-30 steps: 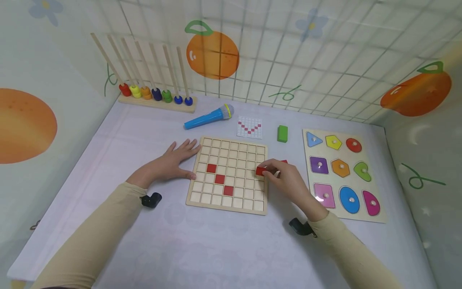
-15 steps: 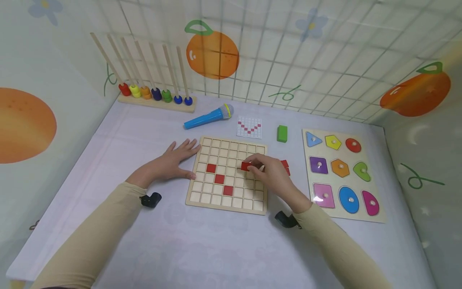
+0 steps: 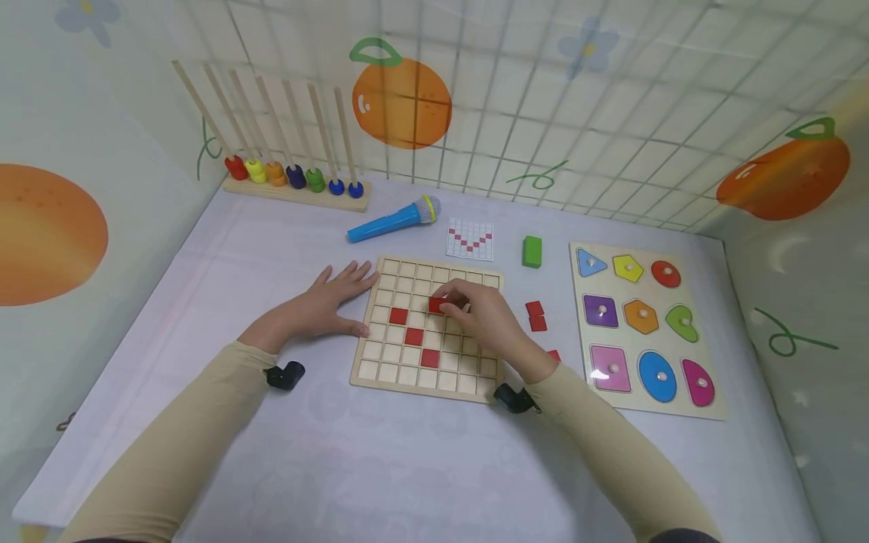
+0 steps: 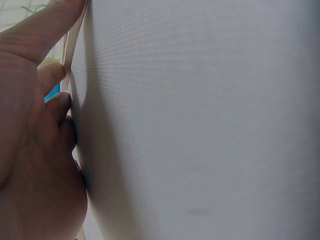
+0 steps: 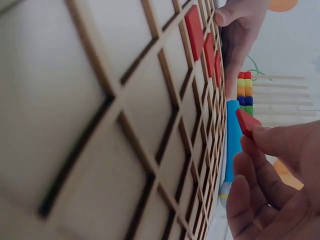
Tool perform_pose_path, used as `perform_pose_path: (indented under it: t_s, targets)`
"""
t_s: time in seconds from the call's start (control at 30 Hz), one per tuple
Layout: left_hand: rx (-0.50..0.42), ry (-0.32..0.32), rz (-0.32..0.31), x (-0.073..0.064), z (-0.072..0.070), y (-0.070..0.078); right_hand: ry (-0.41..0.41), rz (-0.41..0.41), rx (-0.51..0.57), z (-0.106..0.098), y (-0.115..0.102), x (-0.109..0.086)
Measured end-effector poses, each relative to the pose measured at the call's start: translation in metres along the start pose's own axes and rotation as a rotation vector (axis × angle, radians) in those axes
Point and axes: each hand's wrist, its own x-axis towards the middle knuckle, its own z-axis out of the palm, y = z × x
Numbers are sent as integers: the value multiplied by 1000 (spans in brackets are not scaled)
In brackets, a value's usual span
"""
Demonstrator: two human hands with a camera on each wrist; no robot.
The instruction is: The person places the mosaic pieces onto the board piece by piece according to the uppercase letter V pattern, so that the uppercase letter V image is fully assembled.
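Between thumb and fingers, my right hand [image 3: 478, 313] pinches a red square tile [image 3: 437, 305] above the wooden grid board [image 3: 380, 354]. The right wrist view shows this tile [image 5: 247, 123] held clear of the board. Three red tiles sit in the board's cells in a diagonal: one at upper left [image 3: 398, 316], one in the middle [image 3: 413, 336], one at lower right [image 3: 430, 358]. My left hand [image 3: 319, 308] lies flat with spread fingers, its tips touching the board's left edge. In the left wrist view, that hand's [image 4: 40, 130] palm side faces the white tablecloth.
Loose red tiles [image 3: 538, 323] lie right of the board. Behind it are a pattern card [image 3: 470, 240], a blue microphone [image 3: 390, 223] and a green block [image 3: 532, 252]. A shape puzzle [image 3: 648, 354] lies at the right; a bead rack [image 3: 299, 192] stands at the back left.
My right hand has carried the red tile leftward across the board from its right edge, which uncovers the loose tiles at the right. The left hand stays in place.
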Motion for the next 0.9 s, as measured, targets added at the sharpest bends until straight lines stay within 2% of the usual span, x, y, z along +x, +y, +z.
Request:
perform_pose_path:
  t_s: [0.23,0.6,0.9]
  targets:
    - [-1,-6,-4,1,0,0,-28,4,-1,12,-7,13]
    - [9,1,5,-1,1,-1,-51,-44,-26,26,-18,32]
    - [6,5,13,-1,0,-1,-82,-39,-61,36,-26,47]
